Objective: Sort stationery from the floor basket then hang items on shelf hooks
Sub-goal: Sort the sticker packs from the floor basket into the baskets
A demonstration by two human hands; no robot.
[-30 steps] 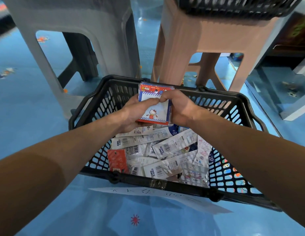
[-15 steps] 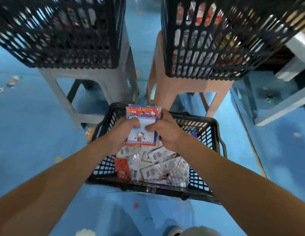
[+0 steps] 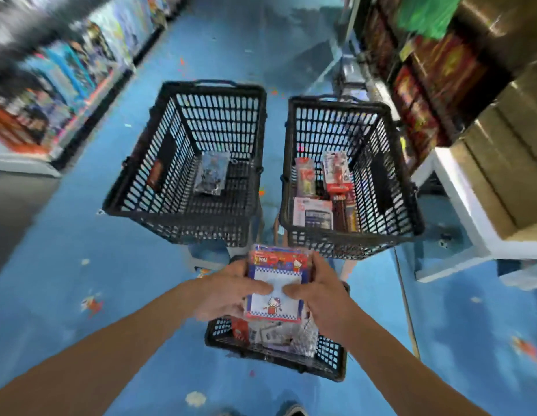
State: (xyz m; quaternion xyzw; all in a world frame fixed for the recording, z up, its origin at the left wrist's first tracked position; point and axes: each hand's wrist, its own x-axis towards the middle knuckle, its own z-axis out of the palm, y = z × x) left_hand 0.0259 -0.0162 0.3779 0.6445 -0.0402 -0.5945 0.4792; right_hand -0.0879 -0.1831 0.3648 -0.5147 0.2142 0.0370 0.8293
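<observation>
Left hand (image 3: 228, 291) and right hand (image 3: 319, 292) hold a cartoon-printed stationery packet (image 3: 276, 274) from both sides, fingers (image 3: 316, 267) curled round its edges, above the floor basket (image 3: 330, 354) of loose packs. Beyond: left basket (image 3: 183, 219), right basket (image 3: 351, 243), both raised.

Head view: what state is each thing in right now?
floor basket, holds loose packets.
cartoon pack, held above it.
left hand, grips the pack's left edge.
right hand, grips its right edge.
left basket, one packet inside.
right basket, several packs inside.
</observation>
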